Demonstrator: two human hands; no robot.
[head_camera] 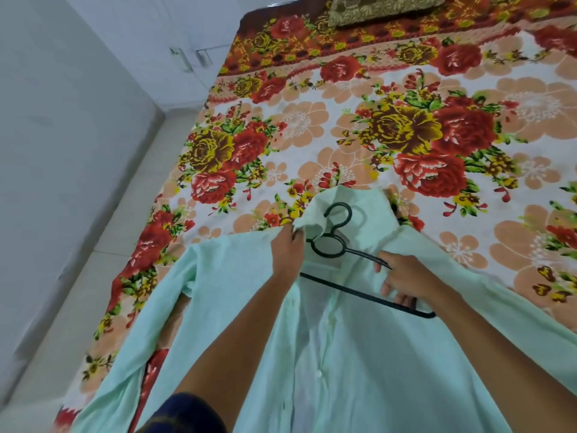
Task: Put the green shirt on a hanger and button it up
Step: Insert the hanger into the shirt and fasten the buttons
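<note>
On the floral bedsheet (359, 126), pale mint shirt (359, 370) unbuttoned, left hand (288, 248) pinching its collar, right hand (406, 279) gripping black hanger (331, 245).

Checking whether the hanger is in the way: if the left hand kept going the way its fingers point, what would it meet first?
Probably the mint-green shirt's collar flap, which the left hand already pinches; beyond that the floral bedsheet. The black wire hanger sits just right of that line, though depth is unclear.

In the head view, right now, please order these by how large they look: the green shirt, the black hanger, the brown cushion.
1. green shirt
2. black hanger, partly hidden
3. brown cushion, cut by the frame edge and farther away, so hanger versus cushion is unsure.
</note>
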